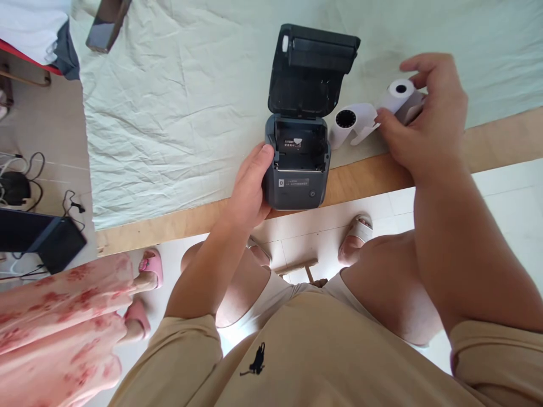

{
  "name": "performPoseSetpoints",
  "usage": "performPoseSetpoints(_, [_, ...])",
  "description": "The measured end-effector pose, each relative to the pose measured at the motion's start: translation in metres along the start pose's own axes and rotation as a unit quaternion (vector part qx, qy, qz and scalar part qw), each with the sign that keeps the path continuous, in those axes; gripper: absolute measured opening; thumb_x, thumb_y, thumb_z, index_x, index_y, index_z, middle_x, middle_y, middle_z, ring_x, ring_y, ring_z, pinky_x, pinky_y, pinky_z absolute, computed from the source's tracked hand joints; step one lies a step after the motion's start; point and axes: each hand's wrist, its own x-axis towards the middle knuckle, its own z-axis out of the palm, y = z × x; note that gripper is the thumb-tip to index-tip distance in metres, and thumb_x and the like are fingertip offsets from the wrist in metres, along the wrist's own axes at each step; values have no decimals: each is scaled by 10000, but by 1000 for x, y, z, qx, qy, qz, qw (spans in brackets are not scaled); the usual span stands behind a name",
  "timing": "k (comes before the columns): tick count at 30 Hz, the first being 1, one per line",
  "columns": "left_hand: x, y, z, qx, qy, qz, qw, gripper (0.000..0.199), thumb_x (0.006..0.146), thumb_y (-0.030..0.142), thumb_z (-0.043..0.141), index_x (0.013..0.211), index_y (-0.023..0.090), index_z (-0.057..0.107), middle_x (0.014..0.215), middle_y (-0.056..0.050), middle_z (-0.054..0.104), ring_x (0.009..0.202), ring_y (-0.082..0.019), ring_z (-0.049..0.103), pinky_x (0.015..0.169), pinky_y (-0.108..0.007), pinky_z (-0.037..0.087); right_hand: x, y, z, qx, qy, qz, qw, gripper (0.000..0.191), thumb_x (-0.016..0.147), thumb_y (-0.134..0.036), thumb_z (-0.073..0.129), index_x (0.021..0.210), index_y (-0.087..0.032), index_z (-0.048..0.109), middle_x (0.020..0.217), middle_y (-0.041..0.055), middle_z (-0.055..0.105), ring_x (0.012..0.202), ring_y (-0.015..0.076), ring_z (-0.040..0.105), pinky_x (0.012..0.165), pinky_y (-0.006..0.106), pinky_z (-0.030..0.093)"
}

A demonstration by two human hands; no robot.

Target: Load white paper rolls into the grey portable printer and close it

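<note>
left hand (251, 183) on open printer (297, 161)

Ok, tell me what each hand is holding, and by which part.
The left hand holds the printer by its left side. The right hand is at the right roll; whether it grips cannot be told.

Wrinkled pale-green cloth (169, 113), wooden table edge (169, 221), pink slippers (157, 268), floral garment (63, 328), tangled cables (43, 161)

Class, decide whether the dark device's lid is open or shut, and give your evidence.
Open: the lid stands swung away from the device's body, exposing the inner compartment.
</note>
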Motion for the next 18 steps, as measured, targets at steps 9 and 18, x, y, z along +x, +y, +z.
performPoseSetpoints(9, [8, -10, -11, 21, -56, 39, 997, 424, 1026, 654, 597, 1038, 248, 721, 927, -2, 782, 1189, -265, 829, 934, -364, 721, 10, -1, 4, 208, 224, -193, 933, 412, 764, -280, 722, 1171, -218, 731, 1136, 131, 725, 974, 246, 685, 686, 360, 451])
performPoseSetpoints(18, [7, -12, -13, 27, -77, 87, 993, 311, 958, 496, 767, 1103, 225, 716, 905, 5, 806, 997, -217, 849, 811, -314, 722, -37, -107, 10, 73, 36, -252, 964, 250, 852, -153, 660, 1051, -290, 724, 974, -25, 828, 768, 183, 740, 796, 366, 584])
